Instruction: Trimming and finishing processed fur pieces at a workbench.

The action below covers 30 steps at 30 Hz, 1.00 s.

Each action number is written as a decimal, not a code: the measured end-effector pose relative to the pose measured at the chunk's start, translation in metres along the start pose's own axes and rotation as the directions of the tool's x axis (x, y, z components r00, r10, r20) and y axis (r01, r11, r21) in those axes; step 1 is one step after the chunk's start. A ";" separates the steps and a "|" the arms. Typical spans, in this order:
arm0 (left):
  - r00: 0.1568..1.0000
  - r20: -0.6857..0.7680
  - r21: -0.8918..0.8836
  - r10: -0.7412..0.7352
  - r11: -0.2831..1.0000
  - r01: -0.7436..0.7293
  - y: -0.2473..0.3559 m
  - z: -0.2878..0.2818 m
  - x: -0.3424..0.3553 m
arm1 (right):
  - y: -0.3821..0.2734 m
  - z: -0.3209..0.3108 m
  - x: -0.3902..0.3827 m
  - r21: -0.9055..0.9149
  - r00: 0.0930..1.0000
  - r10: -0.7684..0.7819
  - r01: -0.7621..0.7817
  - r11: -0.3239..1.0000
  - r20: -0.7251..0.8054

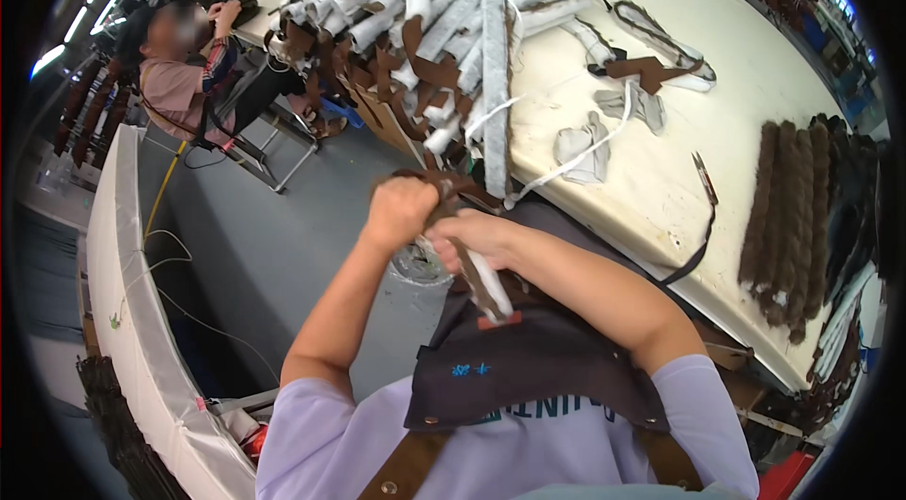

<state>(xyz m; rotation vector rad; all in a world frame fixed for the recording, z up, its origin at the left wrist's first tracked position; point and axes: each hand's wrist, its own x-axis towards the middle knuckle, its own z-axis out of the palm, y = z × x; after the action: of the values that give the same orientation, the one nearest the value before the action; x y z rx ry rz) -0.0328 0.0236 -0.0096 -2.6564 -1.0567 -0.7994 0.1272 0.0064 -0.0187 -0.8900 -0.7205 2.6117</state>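
Both hands are closed on one brown fur strip [483, 281] with a whitish side, held in front of my dark apron [557, 377]. My left hand [403, 209] is a fist around its upper part, where brown material sticks out beyond the knuckles. Just below and to the right, touching or almost touching it, my right hand [472, 241] grips the strip. The strip's lower end hangs toward my chest. Slight blur hides exactly how the fingers wrap it.
A cream table [566, 47] carries a heap of white-backed rolled strips [453, 19], grey gloves [582, 149], thread snips [705, 179] on a black strap and brown fur strips [783, 217]. A clear bag [420, 266] is below my hands. Another person [184, 85] sits at far left.
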 end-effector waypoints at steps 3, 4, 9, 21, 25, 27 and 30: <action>1.000 0.016 -0.064 -0.014 0.998 0.015 -0.040 0.044 -0.020 | 0.011 0.022 0.013 0.115 0.989 -0.031 0.047 0.992 -0.141; 0.999 0.003 -0.073 -0.052 0.996 0.052 -0.051 0.055 -0.030 | 0.014 0.028 0.012 0.116 0.981 -0.035 0.058 0.992 -0.192; 0.943 0.133 0.204 -0.305 0.939 0.275 -0.090 0.061 -0.090 | 0.050 0.036 -0.019 0.100 0.960 0.100 -0.076 0.992 -0.262; 0.671 0.115 0.442 -0.733 0.643 0.626 -0.130 0.010 -0.165 | 0.074 0.039 -0.048 -0.240 0.999 -0.004 -0.008 0.971 -0.050; 0.611 -0.028 0.394 -0.791 0.553 0.734 -0.110 -0.049 -0.152 | 0.056 0.012 -0.058 -0.404 0.917 -0.399 0.363 0.840 -0.007; 0.610 -0.141 0.221 -0.779 0.576 0.787 -0.097 -0.067 -0.151 | 0.048 0.001 -0.058 -0.492 0.863 -0.498 0.398 0.774 -0.085; 0.573 -0.233 -0.027 -0.786 0.594 0.804 -0.071 -0.089 -0.141 | 0.052 -0.013 -0.058 -0.518 0.855 -0.493 0.352 0.779 -0.161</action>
<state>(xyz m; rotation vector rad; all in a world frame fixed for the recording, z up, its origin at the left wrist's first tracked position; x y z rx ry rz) -0.2033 -0.0376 -0.0128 -1.8400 -2.2031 -1.1113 0.1742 -0.0567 -0.0276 -1.0556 -1.3313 1.8734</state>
